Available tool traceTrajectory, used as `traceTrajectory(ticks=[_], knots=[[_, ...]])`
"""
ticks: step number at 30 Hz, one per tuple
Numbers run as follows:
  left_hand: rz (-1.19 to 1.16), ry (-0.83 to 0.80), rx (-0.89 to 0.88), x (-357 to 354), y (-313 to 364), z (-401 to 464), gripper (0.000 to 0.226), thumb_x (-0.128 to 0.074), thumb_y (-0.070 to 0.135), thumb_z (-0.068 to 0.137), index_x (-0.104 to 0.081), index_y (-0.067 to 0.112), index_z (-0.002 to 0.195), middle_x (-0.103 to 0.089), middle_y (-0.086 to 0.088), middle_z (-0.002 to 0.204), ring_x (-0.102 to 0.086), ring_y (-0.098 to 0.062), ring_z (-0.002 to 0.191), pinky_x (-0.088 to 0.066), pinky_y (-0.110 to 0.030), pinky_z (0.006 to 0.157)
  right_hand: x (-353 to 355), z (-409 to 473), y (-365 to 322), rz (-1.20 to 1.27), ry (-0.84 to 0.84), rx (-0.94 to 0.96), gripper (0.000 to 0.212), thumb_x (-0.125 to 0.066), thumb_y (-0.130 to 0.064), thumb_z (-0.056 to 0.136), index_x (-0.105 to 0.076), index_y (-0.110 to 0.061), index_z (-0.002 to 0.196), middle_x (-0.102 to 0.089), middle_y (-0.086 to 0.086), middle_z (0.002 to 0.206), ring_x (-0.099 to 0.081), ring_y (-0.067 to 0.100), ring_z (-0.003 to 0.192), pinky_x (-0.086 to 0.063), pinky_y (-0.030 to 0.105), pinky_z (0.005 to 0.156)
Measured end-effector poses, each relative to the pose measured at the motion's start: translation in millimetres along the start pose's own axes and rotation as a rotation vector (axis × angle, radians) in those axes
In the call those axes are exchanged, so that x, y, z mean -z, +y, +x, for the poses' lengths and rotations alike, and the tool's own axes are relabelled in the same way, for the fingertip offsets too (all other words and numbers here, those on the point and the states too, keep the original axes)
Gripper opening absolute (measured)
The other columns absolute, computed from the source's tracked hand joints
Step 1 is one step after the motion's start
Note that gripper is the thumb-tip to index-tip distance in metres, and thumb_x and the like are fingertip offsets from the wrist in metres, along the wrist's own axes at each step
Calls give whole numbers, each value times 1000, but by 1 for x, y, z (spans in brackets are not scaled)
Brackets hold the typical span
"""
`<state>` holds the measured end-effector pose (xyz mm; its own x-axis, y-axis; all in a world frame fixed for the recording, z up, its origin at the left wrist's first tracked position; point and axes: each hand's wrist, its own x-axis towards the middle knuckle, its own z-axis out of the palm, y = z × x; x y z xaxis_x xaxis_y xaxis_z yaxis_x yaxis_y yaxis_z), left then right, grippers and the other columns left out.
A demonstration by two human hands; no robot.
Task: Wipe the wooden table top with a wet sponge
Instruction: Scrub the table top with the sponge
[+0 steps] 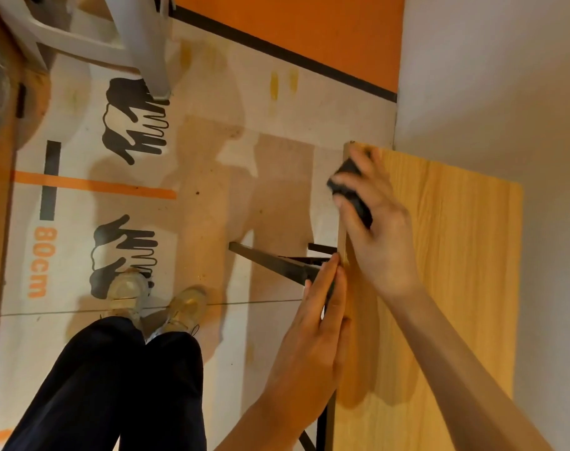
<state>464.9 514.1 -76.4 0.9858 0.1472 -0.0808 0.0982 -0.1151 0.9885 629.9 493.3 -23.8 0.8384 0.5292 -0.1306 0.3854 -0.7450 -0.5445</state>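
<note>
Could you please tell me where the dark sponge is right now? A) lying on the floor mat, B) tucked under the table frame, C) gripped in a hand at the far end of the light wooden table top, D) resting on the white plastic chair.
C: the right hand curls round the dark sponge on the light wooden table top, near its far corner.

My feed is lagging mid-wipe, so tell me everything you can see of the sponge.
The sponge is a dark, nearly black block, mostly hidden under the right hand, whose fingers curl over it. It sits near the table top's far corner by the left edge. Wetness cannot be judged.
</note>
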Motion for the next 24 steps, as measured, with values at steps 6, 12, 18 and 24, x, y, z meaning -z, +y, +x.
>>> traceTrajectory(ticks=[6, 12, 18, 24], knots=[[-73, -26, 46, 2, 0, 3, 63, -27, 39, 109, 5, 31, 162, 7, 19, 169, -4, 3, 154, -16, -10, 119, -1, -30, 3, 33, -44, -20, 31, -49, -14, 99, -59, -14, 128, -32, 0, 156, -11, 15, 150, -11, 50, 121], [-45, -40, 19, 4, -7, 1, 63, -33, 32, 108, 3, 33, 160, 5, 14, 170, -3, 0, 155, -10, -7, 118, -2, 69, 13, -49, 101, 26, 33, -41, -24, 103, -55, -14, 132, -55, 3, 136, -45, 18, 129, -38, 37, 109], [-80, -71, 28, 7, -8, 2, 64, -32, 34, 108, 5, 37, 159, 7, 17, 169, 2, 4, 154, -12, 1, 112, 43, 59, 74, -124, 245, -143, 34, -35, -26, 105, -58, -7, 121, -57, -1, 113, -54, 24, 111, -45, 38, 97], [-31, -66, 10, 7, -7, 0, 68, -36, 30, 107, 5, 36, 161, 6, 16, 170, -2, 0, 155, -10, -6, 118, -8, 54, 12, -45, 162, 58, 27, -41, -22, 103, -57, -17, 125, -58, -4, 122, -46, 13, 123, -30, 50, 112]])
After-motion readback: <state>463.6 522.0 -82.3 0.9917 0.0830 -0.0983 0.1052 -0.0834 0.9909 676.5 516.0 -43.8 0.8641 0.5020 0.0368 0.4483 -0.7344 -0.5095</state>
